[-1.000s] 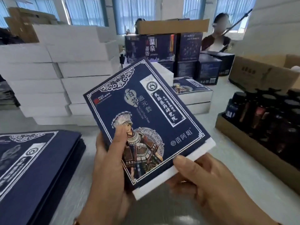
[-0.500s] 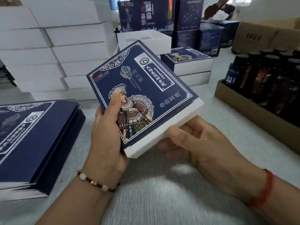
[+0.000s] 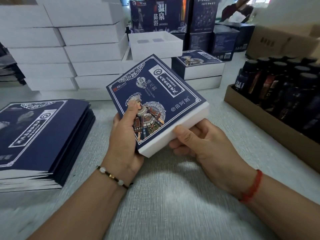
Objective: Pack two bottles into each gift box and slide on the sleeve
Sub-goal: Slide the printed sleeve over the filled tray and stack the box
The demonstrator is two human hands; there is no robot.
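Note:
A white gift box (image 3: 174,130) wears a navy printed sleeve (image 3: 155,94) and is held tilted above the table. Only the box's near white end shows past the sleeve. My left hand (image 3: 126,135) grips its left edge, thumb lying on the printed figure. My right hand (image 3: 200,139) holds the near right corner, thumb on the white end and fingers underneath. Dark bottles (image 3: 270,84) stand packed in a cardboard tray (image 3: 256,116) at the right. An open white box (image 3: 155,44) with two square recesses sits on a stack behind.
Flat navy sleeves (image 3: 38,135) are piled at the left. White boxes (image 3: 69,49) are stacked at the back left. A sleeved box (image 3: 199,64) lies on white ones at centre back. Dark cartons (image 3: 202,16), a brown carton (image 3: 284,44) and a person (image 3: 239,11) stand beyond.
The sleeved box has come down lower and closer to the table. The sleeve now covers more of the white box. The camera has tilted down.

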